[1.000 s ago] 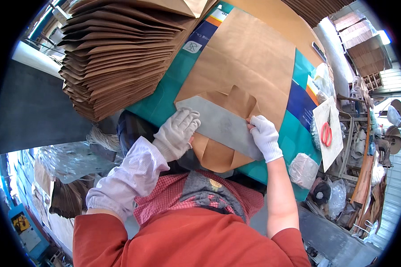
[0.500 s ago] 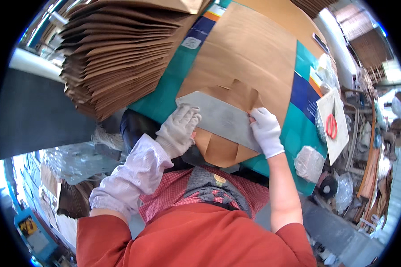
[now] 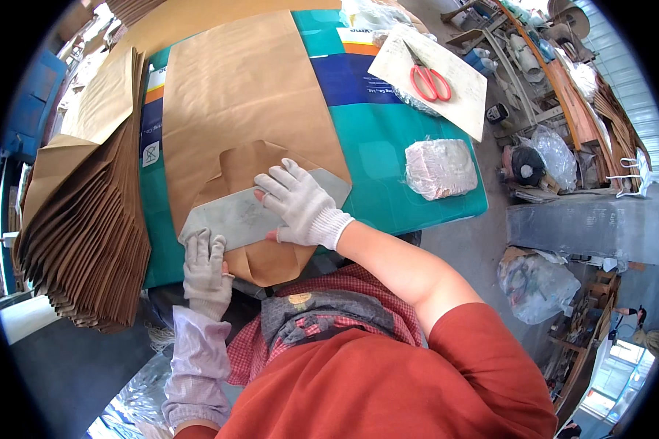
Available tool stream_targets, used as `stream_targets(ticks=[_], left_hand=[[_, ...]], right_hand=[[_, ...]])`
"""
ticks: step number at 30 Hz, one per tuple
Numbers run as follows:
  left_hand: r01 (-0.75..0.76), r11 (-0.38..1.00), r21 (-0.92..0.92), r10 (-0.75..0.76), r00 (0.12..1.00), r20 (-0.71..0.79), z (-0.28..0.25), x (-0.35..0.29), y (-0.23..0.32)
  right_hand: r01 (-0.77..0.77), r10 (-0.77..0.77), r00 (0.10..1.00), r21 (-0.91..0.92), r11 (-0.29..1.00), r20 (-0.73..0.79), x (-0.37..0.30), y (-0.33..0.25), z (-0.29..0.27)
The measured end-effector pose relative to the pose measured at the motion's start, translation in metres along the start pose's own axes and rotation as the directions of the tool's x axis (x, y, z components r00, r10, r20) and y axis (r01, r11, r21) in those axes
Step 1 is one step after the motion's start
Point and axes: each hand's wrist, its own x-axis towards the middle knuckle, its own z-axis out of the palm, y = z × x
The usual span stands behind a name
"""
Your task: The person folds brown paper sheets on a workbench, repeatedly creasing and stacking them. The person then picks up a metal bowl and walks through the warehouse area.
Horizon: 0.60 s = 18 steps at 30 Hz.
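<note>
Lettering [image 3: 377, 90] on white and navy bands [image 3: 344, 77] of a teal cover [image 3: 377, 135], plus a square sign [image 3: 151, 154]

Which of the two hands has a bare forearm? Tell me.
The right hand, lying on the grey plate: its forearm shows bare skin. The left hand, at the plate's left end, has a pale sleeve over its forearm.

Place: workshop, looks like paper goods
Bench: teal printed work surface [image 3: 381, 175], large brown paper piece [image 3: 234, 88] laid flat on it
Stock: thick fanned stack of folded brown paper [image 3: 88, 249], left side
Tools: red-handled scissors [image 3: 431, 83] lying on pale board [image 3: 467, 99]
Right side: long wood-coloured boards [image 3: 564, 110], stuffed clear plastic bag [image 3: 538, 285], general clutter
Shell: ribbed wall panels [image 3: 630, 66], plain grey floor [image 3: 454, 245]
</note>
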Motion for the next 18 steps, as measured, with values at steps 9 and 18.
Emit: stream_targets(ticks=[9, 18], left_hand=[[0.0, 1.0, -0.02, 0.0, 1.0, -0.006, -0.004, 0.002, 0.002], [-0.12, 0.981, -0.153, 0.122, 0.993, 0.005, -0.033, 0.028, 0.001]], right_hand=[[0.015, -0.015, 0.999, 0.01, 1.0, -0.041, -0.001, 0.002, 0.003], [-0.064, 0.115, 0.978, 0.273, 0.96, -0.173, -0.003, 0.028, 0.018]])
